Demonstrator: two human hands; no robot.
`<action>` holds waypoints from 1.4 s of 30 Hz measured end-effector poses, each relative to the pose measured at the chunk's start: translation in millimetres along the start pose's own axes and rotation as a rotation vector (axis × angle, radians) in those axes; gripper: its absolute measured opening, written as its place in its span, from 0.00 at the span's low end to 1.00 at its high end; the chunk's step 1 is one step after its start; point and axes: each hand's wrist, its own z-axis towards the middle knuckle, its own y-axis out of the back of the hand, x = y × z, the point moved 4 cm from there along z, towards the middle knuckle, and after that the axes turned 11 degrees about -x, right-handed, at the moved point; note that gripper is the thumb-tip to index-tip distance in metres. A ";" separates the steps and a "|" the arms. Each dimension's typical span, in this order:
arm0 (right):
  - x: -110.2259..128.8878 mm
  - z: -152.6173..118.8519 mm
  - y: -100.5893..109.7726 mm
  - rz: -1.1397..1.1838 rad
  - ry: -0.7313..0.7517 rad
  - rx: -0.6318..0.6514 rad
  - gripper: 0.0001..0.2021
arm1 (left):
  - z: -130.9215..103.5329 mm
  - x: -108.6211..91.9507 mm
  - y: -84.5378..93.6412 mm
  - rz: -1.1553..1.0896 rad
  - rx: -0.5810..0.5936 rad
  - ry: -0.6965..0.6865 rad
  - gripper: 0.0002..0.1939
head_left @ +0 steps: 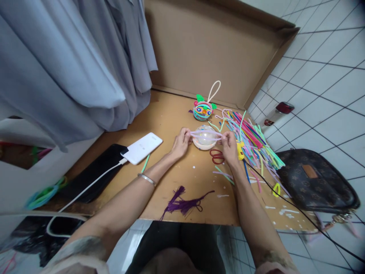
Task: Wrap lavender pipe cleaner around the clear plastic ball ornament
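1. Here we are at the desk [171, 186], and both hands are busy: left hand [181, 144] and right hand [229, 145] each pinch one end of the lilac strips [201, 133], drawn out between them.
2. Right behind the strips, the clear round shell [205, 145] sits on the desk, nearer the back edge than the front; whether strips and shell touch, I can't tell.
3. Just beside the right hand, red scissor handles [216, 156] and a yellow tool [240, 150]!
4. Toward the back edge, a bright-eyed ornament [203, 112] with a white loop.
5. Colourful stems [251, 139] sprawl along the right edge, a brown bag [319, 182] beside them.
6. Purple tassels [182, 206] lie by the front edge; a white phone-like device [142, 148], cable plugged in, lies toward the left edge.
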 end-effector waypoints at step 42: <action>-24.7 12.2 3.2 0.168 -0.081 0.139 0.11 | 11.7 17.4 -6.5 -0.170 -0.015 0.177 0.04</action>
